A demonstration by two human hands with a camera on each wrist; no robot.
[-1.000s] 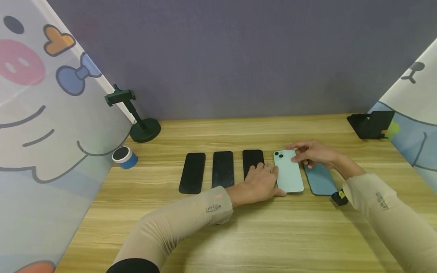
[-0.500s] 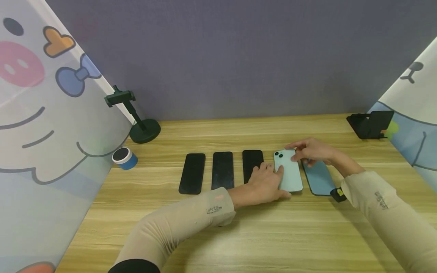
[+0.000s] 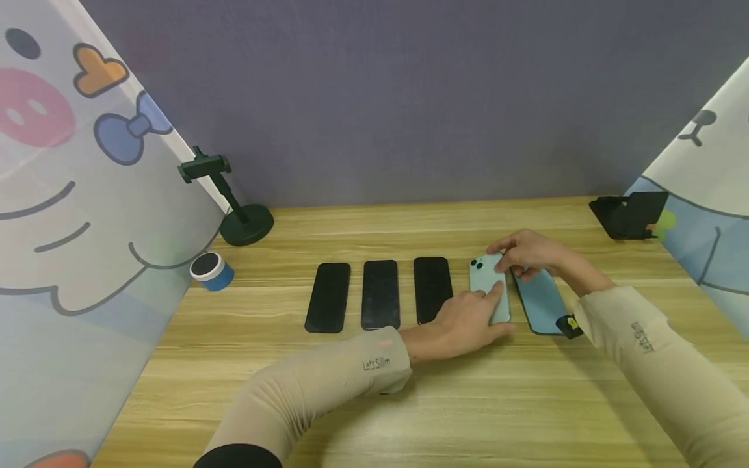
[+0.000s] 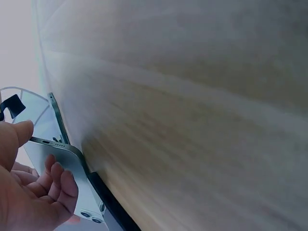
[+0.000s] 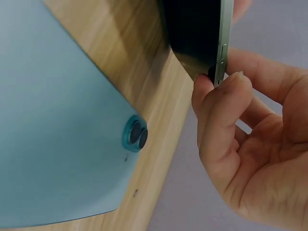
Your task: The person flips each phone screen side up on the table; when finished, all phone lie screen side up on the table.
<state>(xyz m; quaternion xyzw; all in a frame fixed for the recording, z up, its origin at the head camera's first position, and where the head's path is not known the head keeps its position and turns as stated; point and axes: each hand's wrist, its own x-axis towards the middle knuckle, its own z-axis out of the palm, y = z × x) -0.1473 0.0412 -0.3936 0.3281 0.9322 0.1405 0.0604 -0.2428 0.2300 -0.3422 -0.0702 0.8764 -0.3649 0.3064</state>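
Observation:
A mint-coloured smartphone [image 3: 483, 278] leans on one long edge, its camera back facing up and left. My right hand [image 3: 531, 255] pinches its top right corner between thumb and fingers. The right wrist view shows the phone's dark screen [image 5: 192, 33] and the side buttons beside my fingertips. My left hand [image 3: 465, 323] holds the lower end; in the left wrist view its thumb lies at the bottom edge by the port and its other fingers curl against the back. Right beside it, a blue smartphone [image 3: 539, 300] lies back up, partly under my right forearm.
Three black smartphones [image 3: 328, 298] lie screen up in a row to the left. A dark green phone stand [image 3: 248, 224] and a blue-and-white tub [image 3: 214, 273] are at far left. A black folding stand [image 3: 630, 216] stands at the back right, before the grey partition [image 3: 409, 97].
The mint phone has gone from nearly flat to tilted up, its right side rising. My left hand has slid right across its lower end; the right hand keeps its hold on the corner.

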